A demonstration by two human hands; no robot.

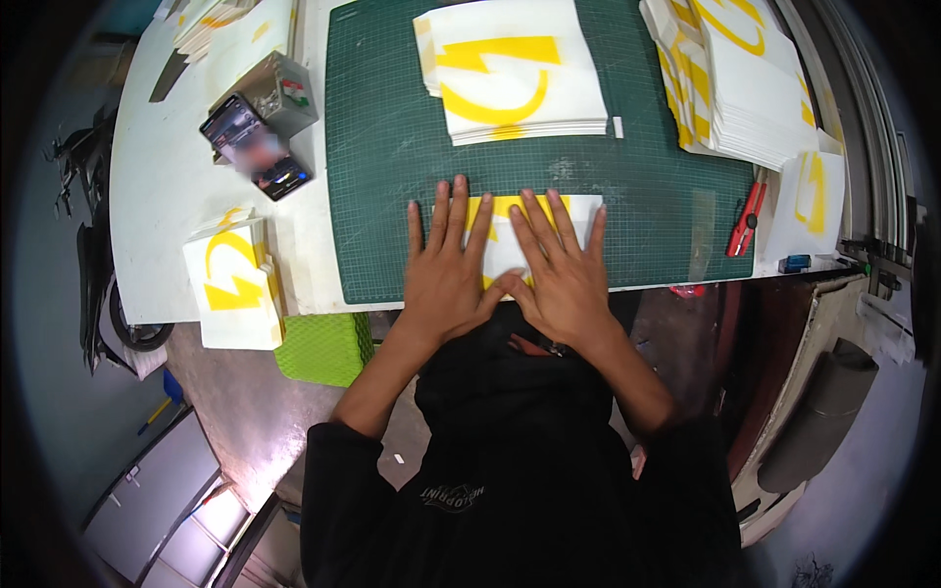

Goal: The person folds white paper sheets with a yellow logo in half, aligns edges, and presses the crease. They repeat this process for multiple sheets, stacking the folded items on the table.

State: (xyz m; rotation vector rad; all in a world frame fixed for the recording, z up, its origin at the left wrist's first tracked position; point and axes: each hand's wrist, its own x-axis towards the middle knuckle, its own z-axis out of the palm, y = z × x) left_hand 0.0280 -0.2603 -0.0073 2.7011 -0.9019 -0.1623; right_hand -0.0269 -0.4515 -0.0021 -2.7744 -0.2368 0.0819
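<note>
The fingers of both hands are fanned apart and laid flat, clamped on nothing: the left hand (446, 279) covers the left end of a white and yellow sheet (505, 253), the right hand (569, 284) its right part, and the thumbs come together near its lower edge. Whether the sheet is single or folded cannot be told under the hands. It lies on the green cutting mat (382, 220), close to the table's front edge. To smooth it well, I would press evenly with both palms and work from the middle outward, so that no crease gets trapped; the mat's grid lines could serve for squaring its edges, and the near edge deserves care because so little table is left there. Just beyond the fingertips, a neat stack (520, 83) of similar pieces rests on the mat, best left unbumped by a long stroke. Farther out, a taller stack (760, 113) stands at the upper right, with a red cutter (748, 220) below it, well clear of the right hand. On the left are a phone (255, 147) leaning by a grey box (289, 98) and another small stack (233, 284) overhanging the table's edge.
</note>
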